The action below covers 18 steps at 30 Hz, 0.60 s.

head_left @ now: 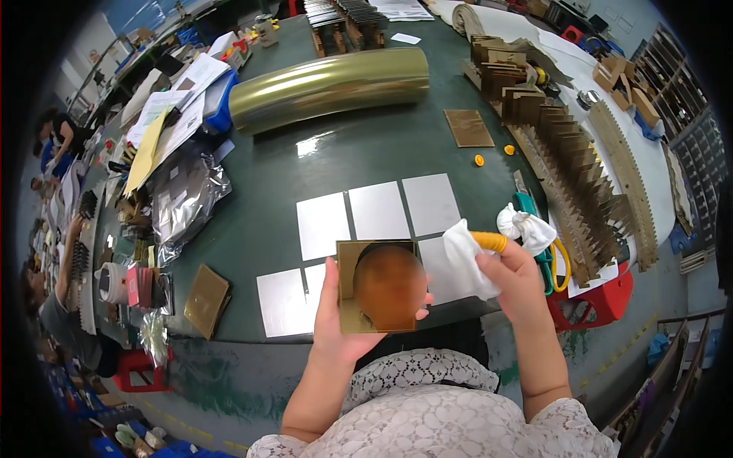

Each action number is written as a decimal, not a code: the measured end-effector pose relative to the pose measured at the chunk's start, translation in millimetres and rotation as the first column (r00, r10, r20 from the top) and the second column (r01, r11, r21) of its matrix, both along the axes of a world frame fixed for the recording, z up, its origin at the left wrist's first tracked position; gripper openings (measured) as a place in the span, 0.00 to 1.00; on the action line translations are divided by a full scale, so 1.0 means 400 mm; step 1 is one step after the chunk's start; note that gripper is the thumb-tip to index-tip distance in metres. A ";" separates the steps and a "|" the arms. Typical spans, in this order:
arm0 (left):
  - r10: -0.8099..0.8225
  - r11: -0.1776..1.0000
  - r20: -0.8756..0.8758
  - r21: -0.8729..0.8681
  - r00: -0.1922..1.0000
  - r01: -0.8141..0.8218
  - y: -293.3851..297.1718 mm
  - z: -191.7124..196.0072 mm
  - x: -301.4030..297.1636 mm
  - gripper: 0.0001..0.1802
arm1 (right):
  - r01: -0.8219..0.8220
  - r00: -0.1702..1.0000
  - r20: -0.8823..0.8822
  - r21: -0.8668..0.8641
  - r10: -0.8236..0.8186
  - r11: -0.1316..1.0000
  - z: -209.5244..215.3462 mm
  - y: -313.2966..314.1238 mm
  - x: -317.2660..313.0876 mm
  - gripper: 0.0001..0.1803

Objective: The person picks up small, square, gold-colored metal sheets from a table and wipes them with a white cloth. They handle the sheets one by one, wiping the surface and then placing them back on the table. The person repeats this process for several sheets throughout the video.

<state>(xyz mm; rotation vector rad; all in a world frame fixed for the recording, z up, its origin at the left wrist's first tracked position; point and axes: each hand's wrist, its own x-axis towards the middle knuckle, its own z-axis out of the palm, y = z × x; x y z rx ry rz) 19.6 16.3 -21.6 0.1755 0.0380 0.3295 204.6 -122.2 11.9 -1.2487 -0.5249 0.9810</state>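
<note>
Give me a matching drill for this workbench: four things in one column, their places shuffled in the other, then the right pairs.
Things:
1. gold mirror square
2. white cloth
3. gold foil roll
4. silver squares

Places:
A. lying across the far part of the green table
B. held up in the left hand
C. laid flat in rows on the table
D. gripped in the right hand

Pairs: 1-B, 2-D, 3-A, 4-C

Gold foil roll [330, 86], silver square sheets [378, 211], scissors [551, 256] on green table [259, 221]
</note>
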 end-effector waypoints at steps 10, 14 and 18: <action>0.018 0.997 -0.071 0.075 0.997 -0.012 -0.021 0.018 0.010 0.44 | -0.129 0.977 0.183 0.080 0.113 0.988 -0.014 -0.003 -0.047 0.21; 0.026 0.998 -0.085 0.063 0.996 -0.021 -0.024 0.013 0.009 0.43 | -0.127 0.973 0.192 -0.002 0.125 0.992 -0.003 0.009 -0.044 0.22; 0.018 0.998 -0.062 0.062 0.998 -0.014 -0.021 0.014 0.006 0.43 | -0.098 0.995 0.026 -0.013 0.098 0.995 -0.020 0.014 -0.034 0.21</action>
